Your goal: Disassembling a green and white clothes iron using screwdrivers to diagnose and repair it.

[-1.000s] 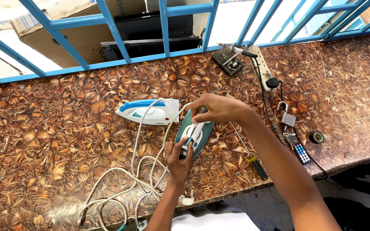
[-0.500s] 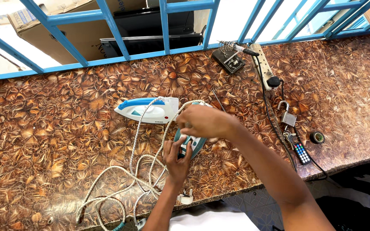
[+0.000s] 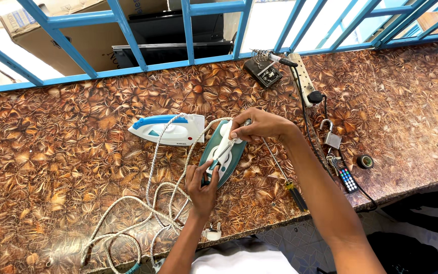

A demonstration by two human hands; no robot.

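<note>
A green iron base [image 3: 239, 152] with a white inner part lies on the brown patterned counter [image 3: 51, 167]. A thin screwdriver [image 3: 225, 150] with a teal handle lies along it. My left hand [image 3: 202, 186] grips the teal handle at the base's near end. My right hand [image 3: 260, 127] pinches the screwdriver's upper end at the far end of the base. The iron's blue and white top housing [image 3: 171, 129] lies just to the left. A white braided cord [image 3: 153, 203] loops from there to a plug [image 3: 212, 234] at the counter's edge.
Another screwdriver with a black and yellow handle [image 3: 291, 189] lies to the right of the base. Farther right are a padlock [image 3: 332, 138], a small remote [image 3: 348, 178] and a tape roll [image 3: 365, 161]. A soldering stand [image 3: 263, 74] and a power strip [image 3: 302, 76] sit by the blue window bars [image 3: 188, 30].
My right hand has shifted off the middle of the green base to its far end, uncovering the white part and the screwdriver. My left hand stays at the near end.
</note>
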